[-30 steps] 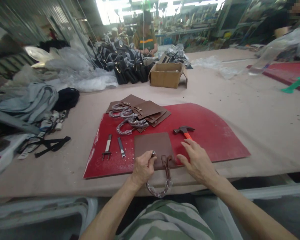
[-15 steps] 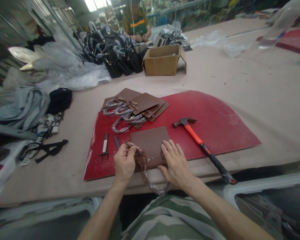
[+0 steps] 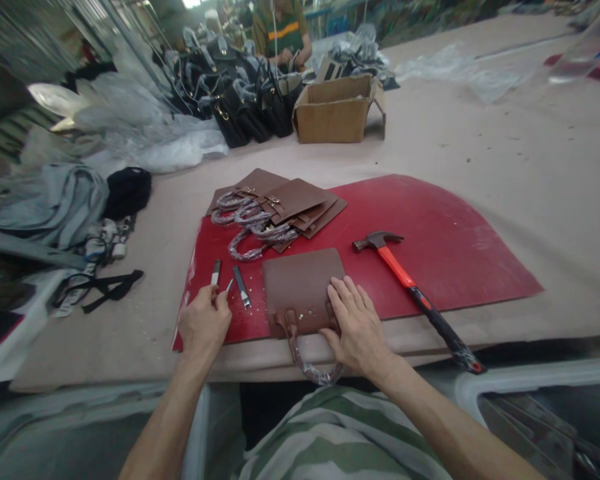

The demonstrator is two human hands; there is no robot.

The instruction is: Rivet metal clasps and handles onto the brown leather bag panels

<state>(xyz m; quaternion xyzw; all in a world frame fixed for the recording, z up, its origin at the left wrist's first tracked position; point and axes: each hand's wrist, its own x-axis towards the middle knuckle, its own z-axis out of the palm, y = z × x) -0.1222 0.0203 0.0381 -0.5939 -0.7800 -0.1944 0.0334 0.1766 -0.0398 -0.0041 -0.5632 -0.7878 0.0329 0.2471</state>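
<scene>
A brown leather panel point(image 3: 300, 283) with a plastic-wrapped handle point(image 3: 310, 363) lies on the red mat point(image 3: 430, 233) at the table's near edge. My right hand point(image 3: 359, 327) lies flat on the panel's lower right corner, fingers stretched out. My left hand point(image 3: 204, 323) is at the mat's left part, fingers pinched on a small metal tool point(image 3: 229, 287), close to two metal punches point(image 3: 241, 296). A hammer point(image 3: 410, 287) with an orange and black handle rests on the mat to the right of the panel.
A stack of brown panels with wrapped handles point(image 3: 275, 213) lies further back on the mat. Beyond are a cardboard box point(image 3: 336, 110), black bags point(image 3: 240, 100) and a person in a green top. Grey cloth, black straps point(image 3: 100, 290) and plastic sheets fill the left.
My left hand has moved left off the panel's handle end with the small metal tool to the punches. My right hand stays pressed on the panel. The camera tilted slightly.
</scene>
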